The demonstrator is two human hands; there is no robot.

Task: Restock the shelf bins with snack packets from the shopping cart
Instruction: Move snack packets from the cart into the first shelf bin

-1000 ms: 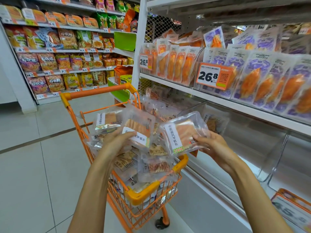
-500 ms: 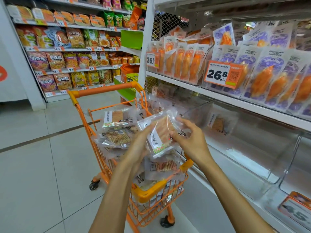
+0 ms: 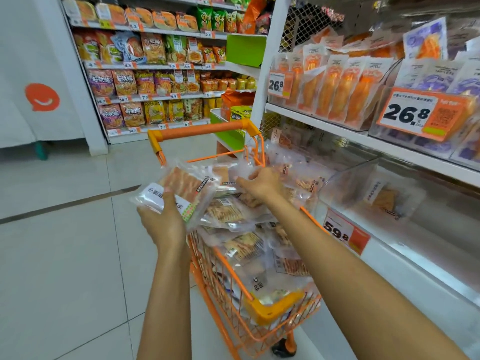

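I held a stack of snack packets (image 3: 179, 193) in my left hand (image 3: 162, 224), out over the left rim of the shopping cart (image 3: 259, 307); my thumb pressed on the top one and my fingers were clamped beneath. The packets were clear plastic with pale orange strips inside and a white label printed in black characters that I could not read through the blur. My right hand (image 3: 261, 184) reached into the cart, its grip closed on the edge of another clear packet (image 3: 230, 178) lying on top of the pile.

The cart was orange wire with an orange handle (image 3: 202, 131) and a yellow corner guard, heaped with more clear packets (image 3: 244, 245) of the same sort. It stood on a floor (image 3: 65, 255) of large pale grey tiles, just beside the white shelf unit (image 3: 324, 123) on my right.

The clear shelf bin (image 3: 337, 183) at cart height held a few packets and one lone packet (image 3: 384, 198) further along. An orange price tag (image 3: 345, 233) below it read 59.8. On the shelf above stood upright bags with orange contents (image 3: 345, 92), then purple-printed bags (image 3: 436, 81), with tags reading 26.8 (image 3: 279, 84) and 26.8 (image 3: 415, 114).

Across the aisle, shelves (image 3: 155, 66) carried rows of red, orange and green snack bags with small price tags. To the left was a white panel with an orange smiling speech-bubble logo (image 3: 42, 96).
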